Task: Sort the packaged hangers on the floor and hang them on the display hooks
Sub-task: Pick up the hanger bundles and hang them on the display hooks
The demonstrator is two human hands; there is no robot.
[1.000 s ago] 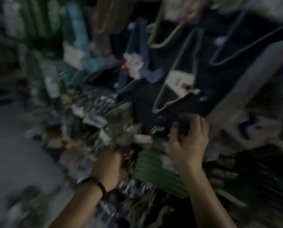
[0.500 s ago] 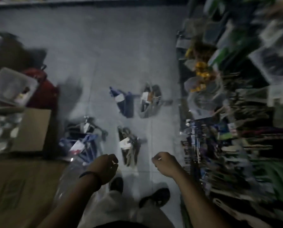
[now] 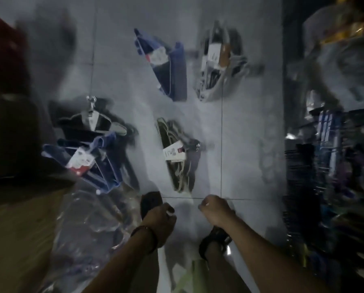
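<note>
Several packs of hangers lie on the grey tiled floor. A beige pack (image 3: 177, 155) with a white label lies just ahead of my hands. Farther off lie a blue pack (image 3: 166, 66) and a grey pack (image 3: 219, 62). At the left, a dark pack (image 3: 94, 121) sits above another blue pack (image 3: 86, 161). My left hand (image 3: 159, 222) and my right hand (image 3: 216, 211) hang over the floor with fingers curled, holding nothing. Both are short of the beige pack.
The display rack (image 3: 333, 166) full of goods runs down the right side. A clear plastic bag (image 3: 88, 233) lies at the lower left beside a cardboard box (image 3: 14, 229). My dark shoes (image 3: 150, 203) stand on the floor under my hands.
My view swung from the rack of hung hangers down to the floor. Both hands left the rack empty and now hang lower, closer to the packs on the floor.
</note>
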